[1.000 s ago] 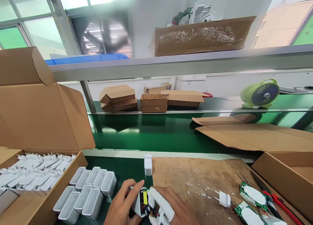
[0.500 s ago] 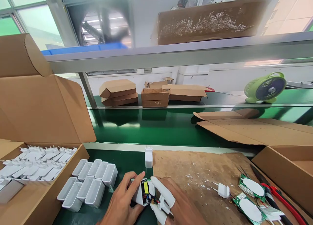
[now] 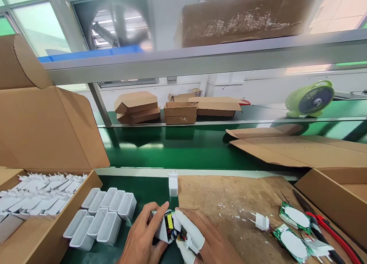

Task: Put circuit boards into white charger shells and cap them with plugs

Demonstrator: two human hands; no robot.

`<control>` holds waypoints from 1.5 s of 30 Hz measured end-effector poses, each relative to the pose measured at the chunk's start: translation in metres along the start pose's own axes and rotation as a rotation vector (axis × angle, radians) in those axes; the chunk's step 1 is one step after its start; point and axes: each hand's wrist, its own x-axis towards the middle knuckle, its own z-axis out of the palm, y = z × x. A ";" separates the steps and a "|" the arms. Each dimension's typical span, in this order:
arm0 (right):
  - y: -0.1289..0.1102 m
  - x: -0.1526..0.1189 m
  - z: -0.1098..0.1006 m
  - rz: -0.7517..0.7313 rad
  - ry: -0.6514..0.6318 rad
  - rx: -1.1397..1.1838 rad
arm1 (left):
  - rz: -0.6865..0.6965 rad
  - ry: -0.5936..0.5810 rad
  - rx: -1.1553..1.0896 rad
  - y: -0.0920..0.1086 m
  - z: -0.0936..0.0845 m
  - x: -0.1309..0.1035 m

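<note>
Within left hand (image 3: 143,233), boxy casing (image 3: 163,232), white plastic

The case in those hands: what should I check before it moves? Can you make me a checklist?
1. Left hand holding the case: ok, fingers and thumb grip it.
2. Right hand wearing finger covers: ok, white ones on thumb and forefinger.
3. Case closed: not ok, the yellow part shows in its open side.
4. Wires all tucked in: cannot tell, right fingers hide some of that end.
5. Red tool clear of both hands: ok, it lies far right.
</note>
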 end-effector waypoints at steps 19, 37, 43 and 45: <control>-0.007 0.010 -0.012 0.008 -0.018 0.055 | -0.029 0.008 -0.008 0.001 -0.003 0.003; -0.004 0.007 -0.009 -0.018 -0.022 0.045 | -0.027 0.002 -0.038 0.002 -0.001 0.002; -0.006 0.013 -0.012 -0.014 -0.052 0.076 | -0.035 -0.027 -0.042 0.002 -0.001 0.002; -0.005 0.013 -0.011 -0.007 -0.047 0.088 | -0.038 -0.035 -0.042 0.002 -0.001 0.002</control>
